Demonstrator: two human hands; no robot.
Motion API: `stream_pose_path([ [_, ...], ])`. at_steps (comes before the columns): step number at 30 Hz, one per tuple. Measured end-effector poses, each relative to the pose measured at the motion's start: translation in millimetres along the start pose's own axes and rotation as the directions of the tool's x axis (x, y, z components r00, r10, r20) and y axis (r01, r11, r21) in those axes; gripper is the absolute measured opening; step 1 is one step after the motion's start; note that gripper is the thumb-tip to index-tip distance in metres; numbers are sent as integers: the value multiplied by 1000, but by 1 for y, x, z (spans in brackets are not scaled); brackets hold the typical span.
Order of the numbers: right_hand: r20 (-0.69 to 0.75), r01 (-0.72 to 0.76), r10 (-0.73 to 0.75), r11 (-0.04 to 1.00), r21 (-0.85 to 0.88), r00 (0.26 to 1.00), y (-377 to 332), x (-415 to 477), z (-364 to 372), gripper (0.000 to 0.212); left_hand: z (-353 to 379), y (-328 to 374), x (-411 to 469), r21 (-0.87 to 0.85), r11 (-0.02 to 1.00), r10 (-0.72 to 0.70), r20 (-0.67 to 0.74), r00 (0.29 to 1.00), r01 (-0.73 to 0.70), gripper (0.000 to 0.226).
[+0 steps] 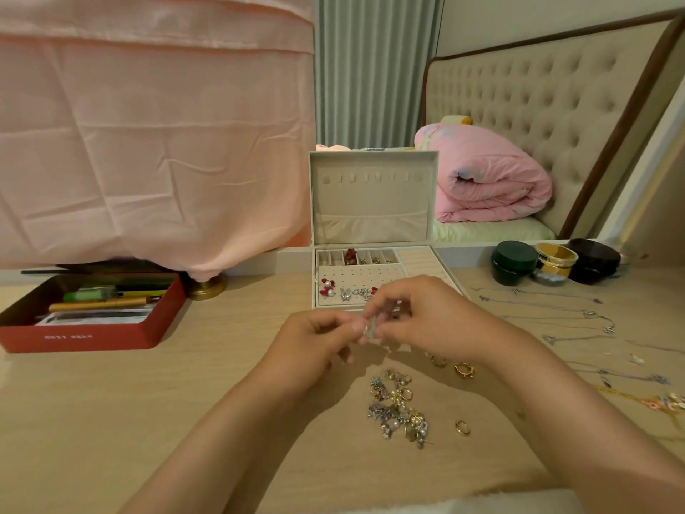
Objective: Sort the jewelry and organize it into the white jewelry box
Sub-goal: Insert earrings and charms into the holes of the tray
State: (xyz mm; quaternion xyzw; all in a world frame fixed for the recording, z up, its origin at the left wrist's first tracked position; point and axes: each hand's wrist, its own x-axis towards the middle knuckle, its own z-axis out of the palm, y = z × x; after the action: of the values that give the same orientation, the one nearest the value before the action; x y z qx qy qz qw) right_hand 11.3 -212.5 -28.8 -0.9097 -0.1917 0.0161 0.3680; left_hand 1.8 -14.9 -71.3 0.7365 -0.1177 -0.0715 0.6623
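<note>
The white jewelry box (374,202) stands open at the back of the wooden table, lid upright. Its perforated panel carries red-and-pearl earrings (327,287) and silver earrings (356,293). Just in front of the box, my left hand (315,341) and my right hand (426,317) meet and pinch one small silvery earring (367,327) between their fingertips. It is blurred and mostly hidden by fingers. A heap of silver and gold jewelry (398,408) lies below my hands. Gold rings (463,369) lie to its right.
A red tin (85,335) with pens sits at the left. Thin chain necklaces (578,320) are spread out at the right. A green jar (513,262), a gold-rimmed jar (556,261) and a dark jar (595,259) stand at the back right. A pink cloth (148,142) hangs behind.
</note>
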Motion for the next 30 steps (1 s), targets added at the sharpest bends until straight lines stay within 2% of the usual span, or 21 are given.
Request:
stream_pose_path([
  [2,-82,44,-32,988,148,996,-9,-2,-4,22,2,9,-1,-163,983,-91,-31,995,85,13],
  [5,-111,56,-25,957,284,993,-18,-5,-7,24,0,12,-2,-210,972,-110,-5,994,107,13],
  [10,-105,65,-37,960,273,994,-22,-6,-6,16,5,14,-3,-259,960,-107,12,994,106,10],
  [15,-185,61,-3,948,311,983,-18,-3,-5,12,7,15,-2,-323,939,-125,-6,992,117,12],
  [18,-200,23,57,925,379,978,-20,-2,-5,4,7,22,5,-211,977,-55,-102,993,32,8],
  [21,-169,-50,165,845,533,972,-22,-2,-8,9,6,33,20,-52,991,116,-171,978,-126,6],
  [26,-245,-40,279,731,681,928,-15,2,-14,10,11,46,46,152,933,346,-115,931,-327,3],
  [28,-245,-53,322,695,717,914,-12,4,-18,12,12,48,57,240,900,391,-75,917,-364,6],
  [30,-257,-66,346,701,710,902,-6,6,-22,12,15,49,66,338,861,419,-48,907,-380,7],
])
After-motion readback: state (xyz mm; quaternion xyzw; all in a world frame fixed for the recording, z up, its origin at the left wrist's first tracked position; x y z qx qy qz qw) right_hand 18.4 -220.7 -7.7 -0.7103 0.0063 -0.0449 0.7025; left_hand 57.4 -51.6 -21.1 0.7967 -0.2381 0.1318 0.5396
